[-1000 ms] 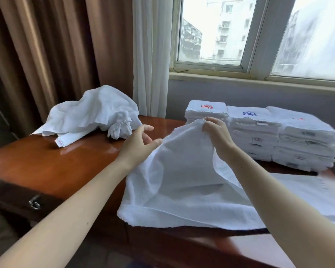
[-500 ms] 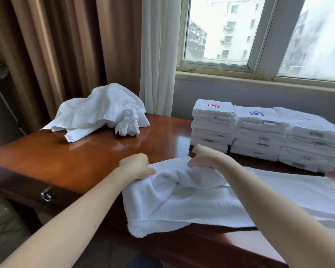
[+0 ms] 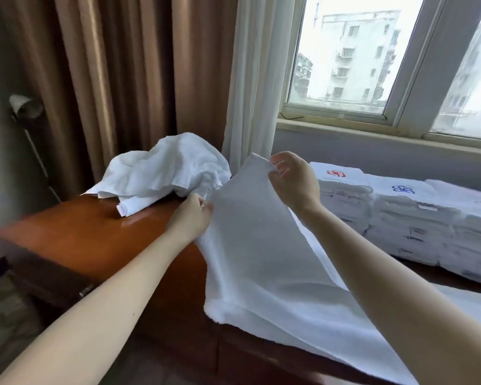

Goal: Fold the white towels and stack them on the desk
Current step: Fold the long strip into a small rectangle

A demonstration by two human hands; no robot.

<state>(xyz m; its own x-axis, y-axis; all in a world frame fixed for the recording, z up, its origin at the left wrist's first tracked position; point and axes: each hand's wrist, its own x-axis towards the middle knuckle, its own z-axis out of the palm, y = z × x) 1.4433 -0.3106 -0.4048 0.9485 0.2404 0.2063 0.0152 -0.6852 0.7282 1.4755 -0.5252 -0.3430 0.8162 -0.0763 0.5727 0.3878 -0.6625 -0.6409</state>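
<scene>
At the near edge of the tabletop (image 3: 81, 240), a towel (image 3: 261, 259) is held up by one end, the rest lying flat toward the right corner. Its raised edge is pinched by the left grip (image 3: 190, 218), its top corner by the right grip (image 3: 295, 180). Being soft, light and floppy, it is judged best taken at the corners. Its right end is cut off.

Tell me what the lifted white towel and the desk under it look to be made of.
The lifted white towel looks like terry cotton: matte, with a fuzzy hem and a soft, loose drape. The reddish-brown desk looks like varnished wood, possibly veneer: its glossy top shows bright reflections.
</scene>
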